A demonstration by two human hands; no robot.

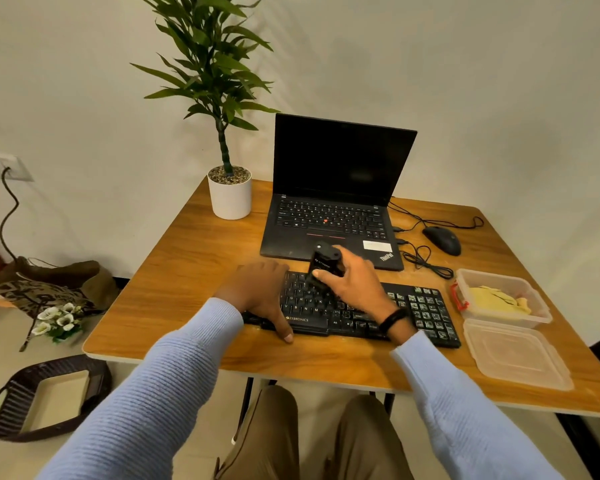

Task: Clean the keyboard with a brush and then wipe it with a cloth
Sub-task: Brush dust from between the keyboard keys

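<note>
1. the keyboard (420, 306) lies flat on the table (187, 289), near its front edge. its long axis runs left to right, roughly along that edge, with the right end a little nearer the person. the space-bar side faces the person.
2. the brush (324, 261) is black and stubby. it stands nearly upright left of the keyboard's middle, lower end down on the keys, top leaning away toward the laptop (340, 161).
3. the right hand (357, 285) is clamped on the brush, thumb on its near face and fingers wrapped behind. a black band (394, 320) circles that wrist.
4. the left hand (260, 292) holds the keyboard's left end, fingers curled over the far keys and thumb down on the near edge.
5. "zebronics" reads in white along the keyboard's near side, just beside the left thumb.
6. "thinkpad" sits slanted on the laptop's palm rest, at its near right corner. the white sticker above it and a pale mark on the brush are too blurred to read.
7. the cloth (496, 299), yellow and crumpled, lies in a clear box (541, 315) just right of the keyboard. the lid (513, 351) lies flat just in front of the box.
8. a mouse (442, 239) sits right of the laptop, and a pot (229, 199) with a plant stands to the laptop's left.
</note>
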